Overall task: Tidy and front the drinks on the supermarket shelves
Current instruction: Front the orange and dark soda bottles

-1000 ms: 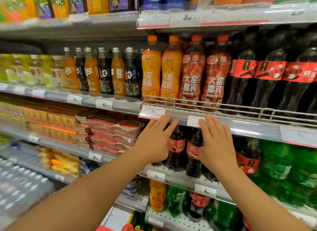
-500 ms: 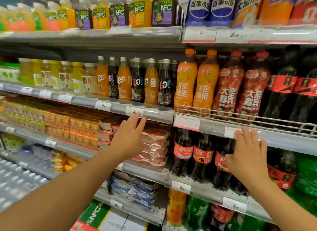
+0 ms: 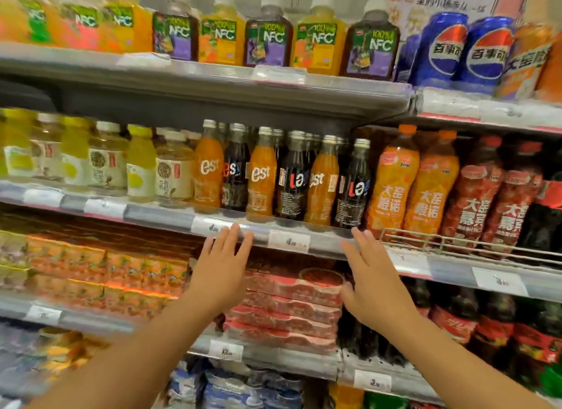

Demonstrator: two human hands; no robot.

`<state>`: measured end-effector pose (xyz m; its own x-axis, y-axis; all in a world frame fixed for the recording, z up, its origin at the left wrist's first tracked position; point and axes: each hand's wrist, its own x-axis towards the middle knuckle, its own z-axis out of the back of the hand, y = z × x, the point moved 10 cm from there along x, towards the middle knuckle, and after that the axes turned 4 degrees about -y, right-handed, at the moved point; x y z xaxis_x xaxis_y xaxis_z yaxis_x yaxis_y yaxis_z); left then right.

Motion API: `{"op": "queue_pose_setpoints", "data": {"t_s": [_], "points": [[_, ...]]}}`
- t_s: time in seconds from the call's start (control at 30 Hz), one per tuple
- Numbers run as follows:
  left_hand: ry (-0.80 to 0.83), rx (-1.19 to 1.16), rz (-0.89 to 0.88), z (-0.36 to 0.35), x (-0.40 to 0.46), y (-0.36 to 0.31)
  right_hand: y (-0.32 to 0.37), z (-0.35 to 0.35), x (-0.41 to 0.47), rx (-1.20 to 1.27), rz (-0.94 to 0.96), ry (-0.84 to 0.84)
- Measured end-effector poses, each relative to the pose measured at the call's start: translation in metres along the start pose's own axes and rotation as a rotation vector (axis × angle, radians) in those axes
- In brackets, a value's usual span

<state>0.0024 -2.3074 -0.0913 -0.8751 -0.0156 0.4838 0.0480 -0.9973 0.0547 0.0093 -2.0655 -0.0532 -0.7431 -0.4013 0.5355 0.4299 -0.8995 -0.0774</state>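
Nearest to the viewer, two bare forearms reach up from the bottom corners of the frame toward a supermarket drinks display. Left of centre, the left hand [image 3: 219, 273] has its fingers straight and slightly spread, holding nothing, its fingertips in front of the shelf edge strip [image 3: 289, 241] under the glass bottles; whether they touch it cannot be told. Right of centre, the right hand [image 3: 374, 287] is likewise flat with fingers apart and empty, its fingertips reaching up to the same strip. Behind and between the hands, on the shelf below, lie stacked red packets [image 3: 292, 311]. Just above the fingertips, in the middle of the frame, stands a front row of est bottles [image 3: 282, 177], alternating orange and dark cola, some labels turned sideways. To their right, behind a wire rail [image 3: 456, 241], stand tall orange bottles [image 3: 410, 183] and then red bottles [image 3: 492, 201]. To the left of the row are pale yellow drink bottles [image 3: 106, 159]. Farthest away, across the top of the frame, NFC juice bottles [image 3: 267, 34] line the upper shelf, with blue Pepsi bottles [image 3: 465, 49] at the upper right.
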Motion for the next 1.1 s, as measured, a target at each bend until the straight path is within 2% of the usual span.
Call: {"op": "queue_pose_setpoints", "data": {"t_s": [0.2, 0.4, 0.5, 0.57, 0.7, 0.87, 1.1], "points": [[0.015, -0.024, -0.009, -0.009, 0.000, 0.006, 0.008, -0.017, 0.026, -0.071, -0.082, 0.048], [0.028, -0.082, -0.039, 0.015, 0.003, 0.007, 0.008, -0.041, 0.025, -0.144, -0.063, 0.024], [-0.093, -0.194, -0.015, 0.060, 0.018, 0.015, 0.011, -0.040, 0.025, -0.115, -0.063, -0.038], [-0.209, -0.233, -0.029, 0.096, 0.035, 0.021, 0.010, -0.043, 0.024, -0.117, -0.071, -0.018], [-0.359, -0.188, -0.018, 0.154, 0.084, 0.042, 0.009, -0.042, 0.024, -0.127, -0.078, -0.042], [-0.390, -0.089, -0.031, 0.169, 0.132, 0.064, 0.007, -0.046, 0.023, -0.176, -0.124, -0.003], [-0.387, -0.063, -0.153, 0.165, 0.164, 0.067, 0.006, -0.052, 0.024, -0.156, -0.234, 0.059]]}}
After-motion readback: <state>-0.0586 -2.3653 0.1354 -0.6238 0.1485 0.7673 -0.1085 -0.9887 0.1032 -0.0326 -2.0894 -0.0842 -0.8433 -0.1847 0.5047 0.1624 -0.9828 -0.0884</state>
